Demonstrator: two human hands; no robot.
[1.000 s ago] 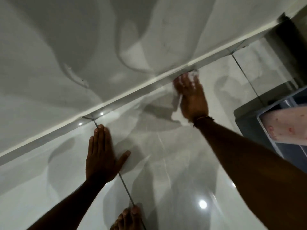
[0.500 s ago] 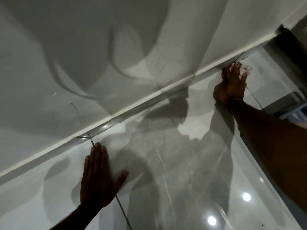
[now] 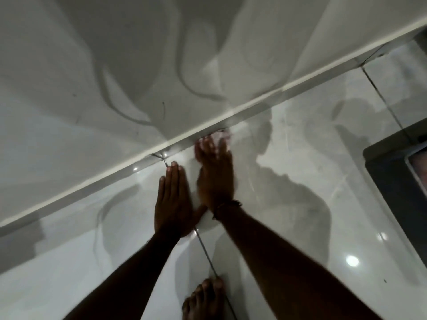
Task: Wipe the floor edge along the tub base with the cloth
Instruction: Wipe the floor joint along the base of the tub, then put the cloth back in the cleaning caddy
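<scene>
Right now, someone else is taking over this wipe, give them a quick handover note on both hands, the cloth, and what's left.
Left hand: flat on the floor tile, fingers together, bracing, holding nothing.
Right hand: pressing the pale cloth against the floor edge under the tub base; blurred, so mid-stroke.
Cloth: mostly hidden under the fingers, right beside the left hand, near the grout line.
Done: cannot tell from this frame which stretch is wiped.
Left: work the edge out to both ends; the far left looks untouched by either hand.

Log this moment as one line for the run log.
step: wiping floor edge | right hand: pressing cloth at tub base, blurred | left hand: flat on floor tile, bracing
</scene>
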